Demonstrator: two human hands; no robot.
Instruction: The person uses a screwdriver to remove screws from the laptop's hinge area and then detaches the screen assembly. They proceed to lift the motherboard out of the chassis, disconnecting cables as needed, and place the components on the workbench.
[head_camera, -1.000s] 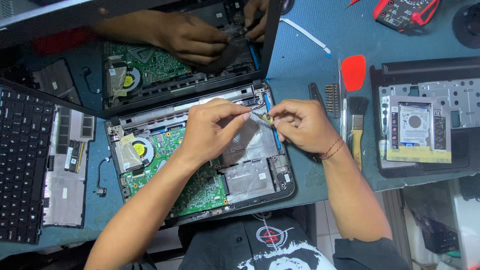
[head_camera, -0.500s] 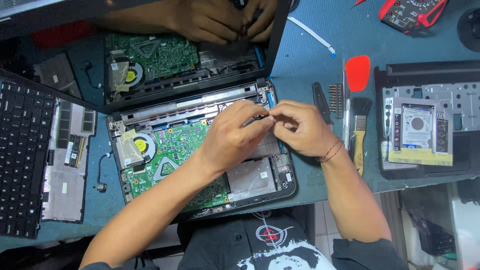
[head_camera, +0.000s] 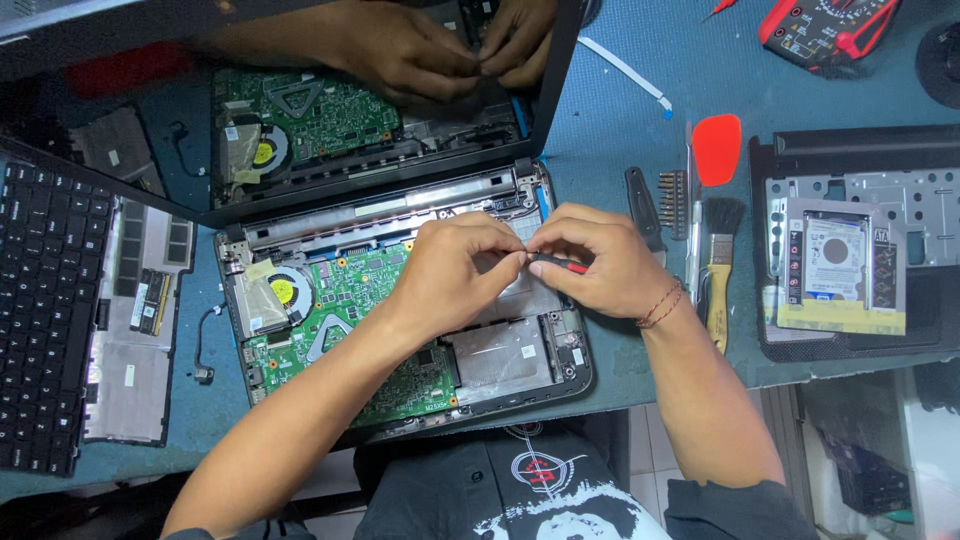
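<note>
Far left on the blue bench (head_camera: 620, 130): detached keyboard panel (head_camera: 50, 310). Next, opened laptop base (head_camera: 400, 310) with green board and fan exposed. Above its middle, left hand (head_camera: 450, 275), grip pinched at a small red-and-black tool (head_camera: 560, 264); right hand (head_camera: 600, 262), grip clenched on that tool. Further right: brush (head_camera: 718, 270), drive caddy (head_camera: 838, 275).

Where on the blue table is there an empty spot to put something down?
Bare blue table shows between the opened laptop's hinge corner and the red plastic pry tool, below the white ribbon cable. A narrower strip lies left of the green circuit board, by the loose black wire. It is crowded around the wooden-handled brush and both hands.
</note>
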